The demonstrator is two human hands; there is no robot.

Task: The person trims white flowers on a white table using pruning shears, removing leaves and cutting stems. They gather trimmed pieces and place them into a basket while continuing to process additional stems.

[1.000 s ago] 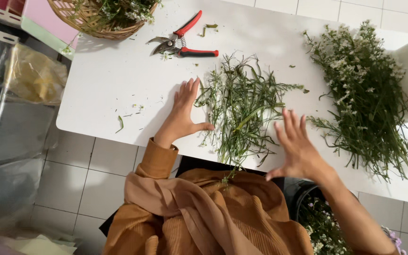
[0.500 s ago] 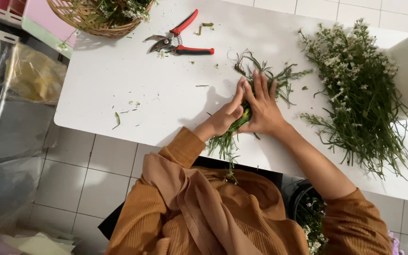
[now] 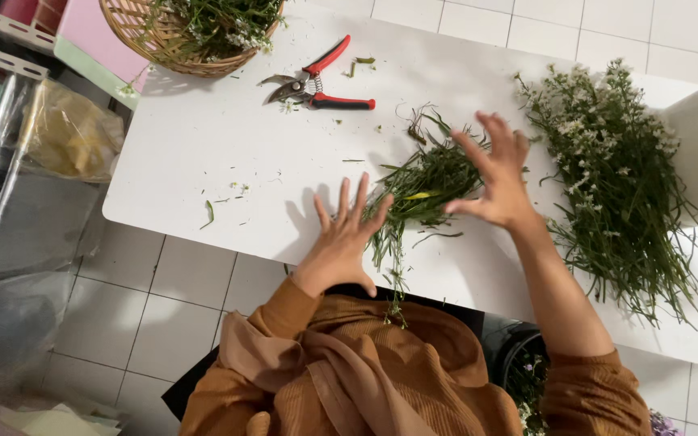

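Observation:
A small heap of cut green stems (image 3: 422,190) lies gathered near the front edge of the white table (image 3: 203,153), some stems hanging over the edge. My left hand (image 3: 341,238) rests flat on the table just left of the heap, fingers spread. My right hand (image 3: 494,173) hovers over the heap's right end, fingers apart and holding nothing. Both arms wear orange-brown sleeves.
A large pile of flowering stems with tiny white blooms (image 3: 616,178) lies at the right. Red-handled pruning shears (image 3: 317,85) lie at the back of the table. A wicker basket of greenery (image 3: 195,32) stands at the back left. A dark bucket (image 3: 519,363) sits below the table.
The hands had pushed the spread stems together into a tight heap; now both have drawn apart, fingers open, the left off to the left, the right lifted to the right.

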